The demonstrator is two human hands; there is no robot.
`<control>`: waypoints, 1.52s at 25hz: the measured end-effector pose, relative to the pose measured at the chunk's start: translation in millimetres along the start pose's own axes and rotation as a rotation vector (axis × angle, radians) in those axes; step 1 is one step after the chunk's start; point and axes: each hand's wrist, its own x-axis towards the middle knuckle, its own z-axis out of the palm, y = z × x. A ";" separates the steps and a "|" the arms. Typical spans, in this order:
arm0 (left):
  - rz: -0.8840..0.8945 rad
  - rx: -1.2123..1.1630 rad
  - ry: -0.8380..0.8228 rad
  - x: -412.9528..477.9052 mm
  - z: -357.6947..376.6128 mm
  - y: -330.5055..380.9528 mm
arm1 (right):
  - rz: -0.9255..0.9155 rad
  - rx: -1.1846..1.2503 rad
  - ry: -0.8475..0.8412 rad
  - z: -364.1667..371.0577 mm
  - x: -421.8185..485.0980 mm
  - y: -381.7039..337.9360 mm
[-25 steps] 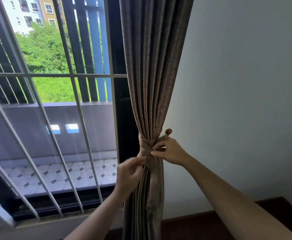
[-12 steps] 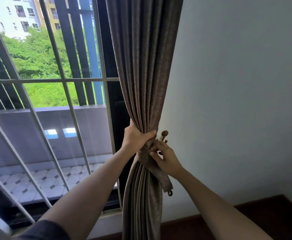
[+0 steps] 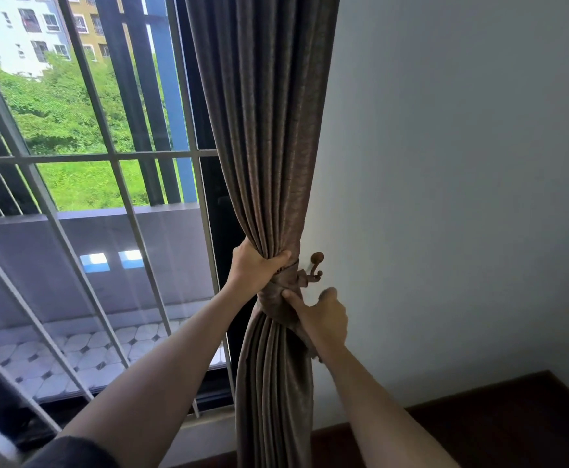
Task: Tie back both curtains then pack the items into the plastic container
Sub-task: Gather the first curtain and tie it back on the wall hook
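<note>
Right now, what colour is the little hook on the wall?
The hook is reddish brown, seen best in the head view.

A home room: a gathered curtain (image 3: 269, 130) beside a barred balcony window (image 3: 90, 157).

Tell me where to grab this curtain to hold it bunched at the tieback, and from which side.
Grip the curtain at its narrow waist just above the tieback, where the pleats pinch tightest and a hand can wrap round. Come from the window side: the wall and hook crowd the other side. The left hand grips there.
</note>
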 end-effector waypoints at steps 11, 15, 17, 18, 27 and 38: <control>0.019 0.017 0.010 -2.9 1.4 0.5 | 0.470 1.480 -0.195 47.2 -11.9 6.0; 0.014 0.011 0.008 -4.2 -0.2 1.6 | 0.416 1.616 0.037 24.9 10.8 30.8; 0.016 0.015 0.004 -5.1 -0.7 1.5 | 0.282 1.641 0.083 6.2 25.9 35.4; 0.016 0.016 0.003 -5.4 -0.4 1.4 | 0.239 1.659 0.067 -1.3 32.7 34.7; 0.017 0.051 0.014 2.2 0.3 -8.6 | 0.061 1.056 -0.285 6.9 70.5 32.8; 0.027 0.055 0.029 3.4 3.3 -12.9 | -0.141 0.606 -0.130 24.3 94.0 55.0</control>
